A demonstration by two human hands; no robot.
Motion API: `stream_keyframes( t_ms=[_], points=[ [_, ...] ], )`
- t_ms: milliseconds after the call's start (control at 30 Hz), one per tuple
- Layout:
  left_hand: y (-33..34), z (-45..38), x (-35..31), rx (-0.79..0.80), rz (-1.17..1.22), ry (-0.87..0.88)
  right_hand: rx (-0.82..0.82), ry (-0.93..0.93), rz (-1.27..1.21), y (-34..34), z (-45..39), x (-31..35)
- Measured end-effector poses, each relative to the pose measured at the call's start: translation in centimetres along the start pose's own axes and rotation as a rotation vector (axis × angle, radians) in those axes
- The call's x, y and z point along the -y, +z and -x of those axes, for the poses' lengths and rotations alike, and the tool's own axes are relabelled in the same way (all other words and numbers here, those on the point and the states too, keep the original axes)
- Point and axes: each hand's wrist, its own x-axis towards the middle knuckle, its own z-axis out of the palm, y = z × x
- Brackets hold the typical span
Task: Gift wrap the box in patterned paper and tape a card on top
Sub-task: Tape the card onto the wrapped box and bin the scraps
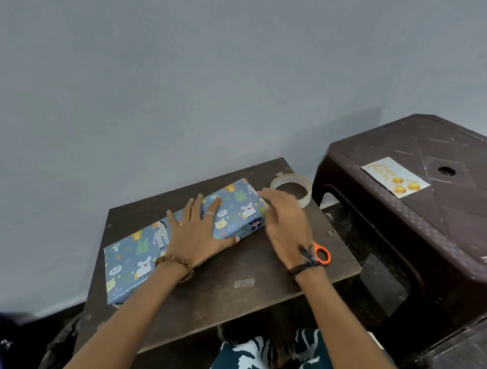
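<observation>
While our left hand (195, 233) presses flat on the wrapped box (180, 236) along the table's (240, 295) left edge, our open, blurred right hand (286, 227) hovers near the tape (292, 189), so we judge the card (395, 176) on the stool (431, 219) comes next.

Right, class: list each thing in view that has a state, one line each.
box: wrapped in patterned paper, flat on the table
left hand: open, pressing on the box
right hand: open, blurred, at the box's right end
tape roll: lying flat
card: on the stool, not yet attached
scissors: mostly hidden
</observation>
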Motion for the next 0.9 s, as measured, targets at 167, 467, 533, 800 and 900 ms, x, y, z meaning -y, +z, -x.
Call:
stream_keyframes(
  t_ms=[167, 467, 533, 800, 900],
  points=[
    [0.0, 0.1, -0.2, 0.021, -0.018, -0.004, 0.256, -0.102, 0.108, 2.5, 0.8, 1.0],
    [-1.3, 0.7, -1.3, 0.002, 0.174, 0.121, -0.105, 0.121, 0.118, -2.9, -0.3, 0.1],
    [-2.2, 0.4, -4.3, -0.108, 0.297, 0.193, -0.207, 0.154, 0.137, -4.3, -0.6, -0.1],
    [-6.0, -4.0, -20.6, -0.093, 0.738, 0.621, -0.365, 0.478, 0.501, -10.7, -1.9, -5.3],
    [-6.3, -7.5, -24.6, -0.003, 0.668, 0.636, -0.307, 0.628, 0.529, -12.4, -2.3, -7.2]
  ],
)
